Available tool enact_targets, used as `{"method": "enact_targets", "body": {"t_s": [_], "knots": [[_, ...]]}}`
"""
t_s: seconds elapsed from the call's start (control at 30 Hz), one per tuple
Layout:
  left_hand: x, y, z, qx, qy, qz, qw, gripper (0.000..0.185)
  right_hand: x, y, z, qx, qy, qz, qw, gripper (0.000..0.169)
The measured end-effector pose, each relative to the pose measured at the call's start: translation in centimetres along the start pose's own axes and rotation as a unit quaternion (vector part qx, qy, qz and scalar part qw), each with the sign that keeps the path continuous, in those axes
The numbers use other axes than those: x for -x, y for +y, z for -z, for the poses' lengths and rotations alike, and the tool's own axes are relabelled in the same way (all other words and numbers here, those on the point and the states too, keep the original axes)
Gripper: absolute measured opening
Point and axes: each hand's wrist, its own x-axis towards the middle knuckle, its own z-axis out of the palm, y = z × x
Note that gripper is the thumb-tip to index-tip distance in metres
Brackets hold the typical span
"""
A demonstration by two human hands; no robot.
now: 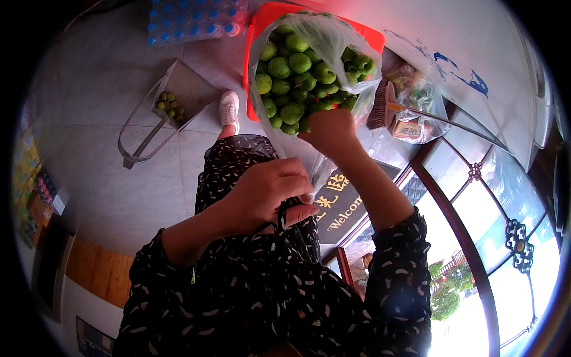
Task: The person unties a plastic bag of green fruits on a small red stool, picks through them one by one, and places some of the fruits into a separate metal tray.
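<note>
A clear plastic bag [371, 96] lies open on a red plastic stool or bin [372, 36]; which of the two I cannot tell. Many round green fruits [292, 113], plum-like, fill its mouth, and red shows through gaps between them. My left hand [280, 189] pinches the gathered near edge of the bag, low in front of my lap. At the near side of the fruit, my right hand [332, 129] is bent down with its knuckles up. Its fingertips are hidden, so whether it grips a fruit or the bag does not show.
Left of my shoe [229, 111] stands a metal dustpan [189, 82] holding several small fruits. Packs of blue-capped bottles [194, 22] sit behind. To the right are a broom [381, 105], a filled plastic bag [421, 100], a white appliance [499, 58] and a doormat [352, 214] by the glass door.
</note>
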Motion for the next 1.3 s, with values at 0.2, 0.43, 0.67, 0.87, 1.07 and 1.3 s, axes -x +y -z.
{"method": "enact_targets", "body": {"t_s": [0.2, 0.43, 0.67, 0.87, 1.07, 1.3], "knots": [[0.1, -0.4, -0.4, -0.017, 0.0, -0.005, 1.0, 0.018, 0.6, 1.6, -0.3, -0.061, 0.023, -0.025, 0.998, 0.027], [0.3, -0.4, -0.3, -0.011, 0.005, -0.005, 1.0, 0.018, 0.8, 4.3, 1.1, -0.146, 0.095, 0.007, 0.985, 0.031], [0.3, -0.9, -0.8, -0.031, -0.009, -0.001, 0.999, 0.017, 0.1, 0.3, -0.3, -0.054, 0.002, -0.008, 0.998, 0.051], [0.3, -0.9, -1.0, -0.026, -0.001, 0.0, 1.0, 0.017, 1.1, 2.0, -1.9, -0.068, 0.093, 0.064, 0.991, 0.044], [0.4, -0.8, -0.6, -0.017, 0.013, -0.005, 1.0, 0.018, 1.8, 2.4, 2.3, -0.178, 0.046, 0.03, 0.982, 0.036], [0.3, -1.1, -0.8, -0.054, -0.009, -0.035, 0.998, 0.019, -0.3, 4.6, 5.4, -0.383, 0.278, 0.005, 0.881, 0.04]]}}
